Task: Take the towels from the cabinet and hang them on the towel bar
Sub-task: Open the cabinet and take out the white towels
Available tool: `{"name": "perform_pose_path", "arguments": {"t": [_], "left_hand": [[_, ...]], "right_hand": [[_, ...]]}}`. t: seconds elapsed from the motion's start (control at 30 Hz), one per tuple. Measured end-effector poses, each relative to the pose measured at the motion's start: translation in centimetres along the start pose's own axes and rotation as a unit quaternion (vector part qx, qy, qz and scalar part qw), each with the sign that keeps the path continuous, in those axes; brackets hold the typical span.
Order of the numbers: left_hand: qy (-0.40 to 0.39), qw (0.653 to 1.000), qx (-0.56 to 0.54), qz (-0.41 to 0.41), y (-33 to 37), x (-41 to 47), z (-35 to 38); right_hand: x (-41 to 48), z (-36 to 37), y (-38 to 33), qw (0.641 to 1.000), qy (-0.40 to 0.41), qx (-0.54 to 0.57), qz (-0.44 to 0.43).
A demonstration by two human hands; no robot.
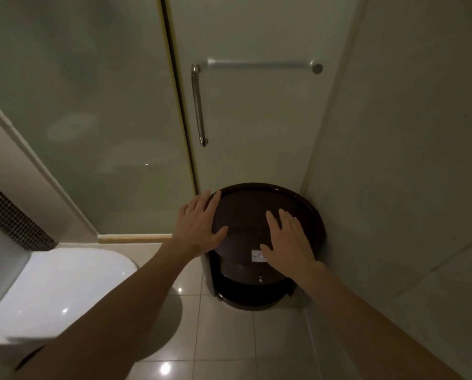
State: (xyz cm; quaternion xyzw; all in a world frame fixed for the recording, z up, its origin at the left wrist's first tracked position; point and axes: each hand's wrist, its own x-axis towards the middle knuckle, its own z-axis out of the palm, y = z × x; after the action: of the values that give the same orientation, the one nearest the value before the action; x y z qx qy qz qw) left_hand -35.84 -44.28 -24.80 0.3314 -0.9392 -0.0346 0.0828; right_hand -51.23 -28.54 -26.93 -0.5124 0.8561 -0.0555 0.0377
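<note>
Cabinet [245,209] interior dark; left hand [202,223], right hand [289,242] flat over top, fingers [272,222] apart.

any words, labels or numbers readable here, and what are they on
White label on the front of the round dark cabinet: printed letters and a small logo, too blurred to read; its right edge is covered by the right hand.
No text shows on the towel bar, the door handle or the toilet.
</note>
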Motion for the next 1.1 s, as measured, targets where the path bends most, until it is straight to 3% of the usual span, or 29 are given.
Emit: {"name": "perform_pose_path", "arguments": {"t": [0.57, 0.93, 1.1], "left_hand": [[0.03, 0.999, 0.003, 0.02, -1.4, 0.8, 32.3], [0.099, 0.994, 0.024, 0.035, -2.7, 1.4, 43.0], [0.108, 0.993, 0.026, 0.033, -2.6, 1.3, 45.8]], "right_hand": [[4.2, 29.7, 7.4, 0.998, 0.051, -0.036, -0.024], [5.7, 41.2, 9.1, 0.988, 0.143, -0.034, -0.035], [5.4, 43.7, 9.2, 0.971, 0.231, -0.054, -0.011]]}}
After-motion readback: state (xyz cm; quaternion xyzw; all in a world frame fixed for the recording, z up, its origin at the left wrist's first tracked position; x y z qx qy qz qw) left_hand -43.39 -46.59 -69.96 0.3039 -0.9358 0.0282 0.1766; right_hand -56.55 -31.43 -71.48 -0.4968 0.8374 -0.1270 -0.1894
